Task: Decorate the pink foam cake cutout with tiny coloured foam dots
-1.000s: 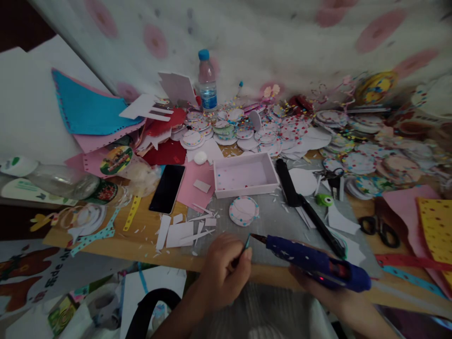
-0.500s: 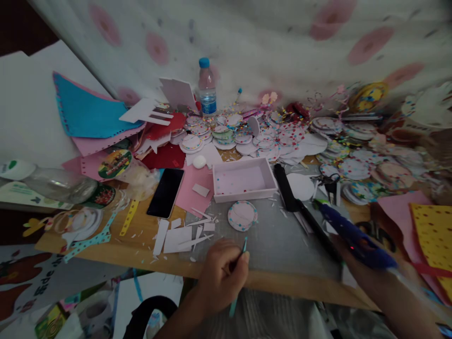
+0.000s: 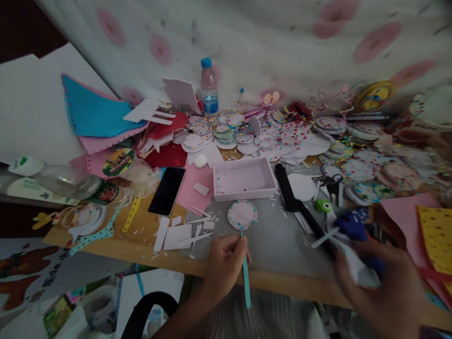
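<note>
My left hand (image 3: 228, 261) is closed around slim teal tweezers (image 3: 246, 282) near the table's front edge. Their tip reaches the lower rim of a round white paper disc (image 3: 242, 214) with coloured dots along its border, lying on the grey mat (image 3: 271, 245). At the right my right hand (image 3: 384, 287) is smeared by motion, its thumb and fingers apart. Just beyond it a blue glue gun (image 3: 353, 223) lies on the table, partly hidden by the fingers. A shallow white box (image 3: 244, 192) stands behind the disc.
A black stick-like tool (image 3: 287, 188) lies right of the box. Left are a phone (image 3: 166, 190), white paper scraps (image 3: 177, 238) and a clear bottle (image 3: 67, 181). Stacks of decorated discs (image 3: 268, 141) and a water bottle (image 3: 209, 87) line the back.
My right hand has let go of the glue gun, which now lies on the table. My left hand has turned the tweezers, bringing their tip up to the disc's edge.
</note>
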Demonstrator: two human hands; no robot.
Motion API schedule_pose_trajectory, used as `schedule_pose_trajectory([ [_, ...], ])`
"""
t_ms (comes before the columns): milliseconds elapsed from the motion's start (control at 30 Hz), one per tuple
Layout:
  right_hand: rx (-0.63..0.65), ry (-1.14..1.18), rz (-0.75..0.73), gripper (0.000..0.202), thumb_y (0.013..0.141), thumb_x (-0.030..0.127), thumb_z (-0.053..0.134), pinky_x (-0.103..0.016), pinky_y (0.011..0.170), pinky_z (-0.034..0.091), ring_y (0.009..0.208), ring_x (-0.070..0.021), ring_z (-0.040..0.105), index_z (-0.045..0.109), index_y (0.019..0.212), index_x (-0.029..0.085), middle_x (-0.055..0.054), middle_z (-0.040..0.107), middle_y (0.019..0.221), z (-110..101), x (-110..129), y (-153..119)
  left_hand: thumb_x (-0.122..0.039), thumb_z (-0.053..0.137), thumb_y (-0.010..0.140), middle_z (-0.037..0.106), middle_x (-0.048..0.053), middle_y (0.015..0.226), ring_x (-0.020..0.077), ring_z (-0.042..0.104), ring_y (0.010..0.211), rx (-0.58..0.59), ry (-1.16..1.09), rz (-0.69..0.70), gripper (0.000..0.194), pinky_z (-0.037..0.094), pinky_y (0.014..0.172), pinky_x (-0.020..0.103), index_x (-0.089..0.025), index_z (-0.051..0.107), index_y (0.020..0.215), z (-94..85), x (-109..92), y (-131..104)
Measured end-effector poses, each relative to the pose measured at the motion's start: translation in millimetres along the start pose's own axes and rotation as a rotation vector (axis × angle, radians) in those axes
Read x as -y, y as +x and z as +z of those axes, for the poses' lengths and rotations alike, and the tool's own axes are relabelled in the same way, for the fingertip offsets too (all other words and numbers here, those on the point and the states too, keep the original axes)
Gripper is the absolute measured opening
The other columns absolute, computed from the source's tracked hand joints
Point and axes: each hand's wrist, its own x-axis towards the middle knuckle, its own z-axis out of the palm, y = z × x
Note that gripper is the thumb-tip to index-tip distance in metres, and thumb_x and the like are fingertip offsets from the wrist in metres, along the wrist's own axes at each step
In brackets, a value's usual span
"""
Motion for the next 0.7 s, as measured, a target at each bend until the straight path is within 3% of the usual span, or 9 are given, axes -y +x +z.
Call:
schedule_pose_trajectory([
  [100,0.241,0.275,-0.368,0.018,0.076,0.022,0.065,-0.032,0.061,0.045,0.073,-0.0198,0.055,0.050,0.087,0.022,-0.004,0.057,0.080,16.8,48.3,-6.3,-0.040,0.044,0.086,0.053,0.000,0.050,0.0138,0.052,0.052,0.001,0.049,-0.011,0.043,0.036,0.054,0.025,-0.018,0.056,0.052,10.5,-0.9,2.9],
  [133,0.316,0.336,-0.430,0.015,0.077,0.017,0.062,-0.032,0.063,0.045,0.072,-0.0190,0.054,0.050,0.085,0.022,-0.004,0.058,0.079,24.5,60.4,-8.1,-0.039,0.044,0.086,0.051,0.000,0.049,0.0135,0.051,0.052,-0.011,0.103,0.006,0.042,0.034,0.053,0.025,-0.018,0.055,0.052,13.9,-0.8,3.6],
  [233,0.340,0.511,-0.569,0.019,0.078,0.005,0.052,-0.033,0.064,0.043,0.063,-0.0167,0.050,0.051,0.087,0.022,-0.001,0.056,0.070,47.3,79.5,-9.7,-0.034,0.046,0.086,0.045,-0.002,0.047,0.0112,0.043,0.049,-0.078,0.296,0.132,0.041,0.027,0.052,0.026,-0.018,0.045,0.048,21.4,1.4,5.5],
  [333,0.310,0.576,-0.615,0.022,0.080,0.002,0.047,-0.031,0.060,0.039,0.057,-0.0160,0.042,0.051,0.083,0.023,0.002,0.049,0.061,62.5,79.1,-6.0,-0.032,0.046,0.088,0.043,-0.003,0.046,0.0099,0.038,0.047,-0.148,0.389,0.203,0.043,0.024,0.050,0.026,-0.018,0.039,0.048,24.5,4.4,7.1],
  [467,0.356,0.801,-0.371,0.025,0.079,0.003,0.053,-0.029,0.054,0.032,0.058,-0.0152,0.041,0.043,0.070,0.024,0.003,0.043,0.060,74.0,72.5,-1.6,-0.035,0.042,0.095,0.051,-0.001,0.051,0.0120,0.047,0.052,-0.181,0.404,0.241,0.044,0.032,0.052,0.026,-0.018,0.047,0.054,23.0,6.5,5.6],
  [567,0.262,0.929,-0.098,0.027,0.083,0.003,0.049,-0.026,0.051,0.026,0.056,-0.0130,0.035,0.035,0.075,0.025,0.006,0.033,0.062,80.1,72.9,-2.3,-0.027,0.041,0.096,0.059,0.003,0.065,0.0159,0.056,0.067,-0.218,0.431,0.400,0.035,0.042,0.065,0.028,-0.018,0.055,0.066,13.9,11.3,4.6],
  [700,0.229,0.981,0.160,0.021,0.092,0.011,0.042,-0.025,0.052,0.031,0.059,-0.0123,0.036,0.030,0.083,0.026,0.005,0.033,0.069,82.1,76.7,-3.2,-0.019,0.052,0.090,0.063,0.008,0.096,0.0211,0.059,0.094,-0.286,0.601,0.614,0.011,0.047,0.086,0.036,-0.019,0.060,0.098,-8.4,28.1,14.3],
])
